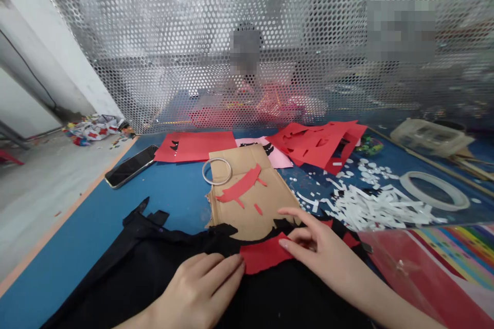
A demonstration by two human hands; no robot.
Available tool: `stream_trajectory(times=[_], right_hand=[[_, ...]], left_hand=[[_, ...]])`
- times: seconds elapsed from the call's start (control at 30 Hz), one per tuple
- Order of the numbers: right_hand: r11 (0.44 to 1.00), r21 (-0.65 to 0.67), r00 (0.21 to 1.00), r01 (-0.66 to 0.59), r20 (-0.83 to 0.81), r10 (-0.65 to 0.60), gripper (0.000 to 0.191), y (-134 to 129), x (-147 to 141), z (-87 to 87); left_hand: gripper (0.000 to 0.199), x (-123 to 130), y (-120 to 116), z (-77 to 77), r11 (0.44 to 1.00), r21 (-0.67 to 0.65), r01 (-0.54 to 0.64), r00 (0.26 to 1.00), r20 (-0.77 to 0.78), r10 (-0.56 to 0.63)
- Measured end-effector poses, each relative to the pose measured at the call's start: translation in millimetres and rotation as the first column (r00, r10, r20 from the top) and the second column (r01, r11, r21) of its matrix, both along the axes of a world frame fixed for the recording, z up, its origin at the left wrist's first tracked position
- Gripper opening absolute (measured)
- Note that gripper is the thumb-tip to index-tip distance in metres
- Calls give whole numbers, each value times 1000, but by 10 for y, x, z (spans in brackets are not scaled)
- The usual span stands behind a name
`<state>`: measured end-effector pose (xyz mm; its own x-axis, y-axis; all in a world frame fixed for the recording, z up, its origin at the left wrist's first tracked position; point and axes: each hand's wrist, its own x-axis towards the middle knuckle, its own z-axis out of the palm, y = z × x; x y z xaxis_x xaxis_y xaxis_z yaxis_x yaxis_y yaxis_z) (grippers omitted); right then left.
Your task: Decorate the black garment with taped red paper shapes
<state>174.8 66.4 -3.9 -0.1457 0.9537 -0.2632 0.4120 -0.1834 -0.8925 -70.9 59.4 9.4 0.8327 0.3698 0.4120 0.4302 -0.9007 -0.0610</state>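
l hand (196,288) + r hand (322,252) on black cloth (270,300), red paper pc (262,253) btwn them

far left: grey concrete floor (50,205), heap of crumpled paper scraps (94,131) by the wall. blue table mat (92,236) runs from there across; smartphone (131,166) lies on it near the edge. black cloth covers the front of the mat, strap-like ends pointing twd the phone. l hand lies flat on it, fingers together, not clamped, tips just by the left edge of red paper pc. that pc sits on the cloth, just below cardboard sheet (270,205), which carries a red cutout (239,185) + thin ring (216,171). behind: flat red sheet (195,146), pink sheet (268,151). r hand: fingers slightly apart, tips on pc's right side, no pinch. further right: cut red sheets (320,144), white paper scraps (370,205), clear tape roll (434,190), plastic box (430,136), rainbow striped paper (455,252). perforated metal screen (247,36) spans the back.
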Motion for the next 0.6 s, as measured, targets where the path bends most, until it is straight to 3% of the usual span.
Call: stream_trajectory(times=[0.2, 0.33, 0.6], right_hand=[[993, 112, 989, 48, 132, -62, 40, 12, 48, -93], [994, 106, 990, 10, 136, -24, 38, -7, 81, -140], [967, 248, 964, -51, 266, -18, 22, -63, 100, -205]], left_hand=[[42, 17, 68, 30, 1000, 12, 7, 1000, 1, -7], [40, 21, 101, 16, 1000, 12, 12, 1000, -26, -12], [41, 52, 125, 33, 999, 38, 1, 999, -46, 0]])
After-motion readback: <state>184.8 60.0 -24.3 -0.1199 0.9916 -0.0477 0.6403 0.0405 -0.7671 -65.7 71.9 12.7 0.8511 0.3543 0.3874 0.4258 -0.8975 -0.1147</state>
